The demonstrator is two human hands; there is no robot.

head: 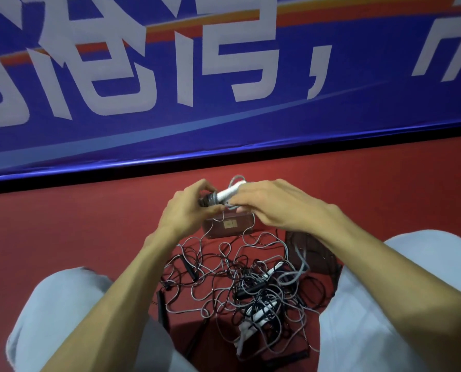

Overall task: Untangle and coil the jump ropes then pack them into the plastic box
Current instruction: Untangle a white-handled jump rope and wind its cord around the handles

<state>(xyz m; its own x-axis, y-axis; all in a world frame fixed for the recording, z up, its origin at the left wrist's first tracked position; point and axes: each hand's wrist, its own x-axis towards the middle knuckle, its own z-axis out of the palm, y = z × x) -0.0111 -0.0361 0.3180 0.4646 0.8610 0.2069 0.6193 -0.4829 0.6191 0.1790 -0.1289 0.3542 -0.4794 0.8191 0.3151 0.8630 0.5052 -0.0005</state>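
A tangle of grey and black jump ropes (245, 288) with white and black handles lies on the red floor between my knees. My left hand (189, 210) grips the dark end of a white jump rope handle (228, 194) wound with grey cord. My right hand (275, 205) pinches the grey cord at that handle, fingers curled over it. A strand runs from the handle down into the tangle. Under my hands sits the clear plastic box (228, 226); its inside is mostly hidden. What looks like the box's lid (312, 251) lies flat to the right of it.
A blue banner (224, 76) with large white characters stands along the far edge of the red floor (89, 232). My knees in light grey trousers (70, 318) frame the rope pile on both sides.
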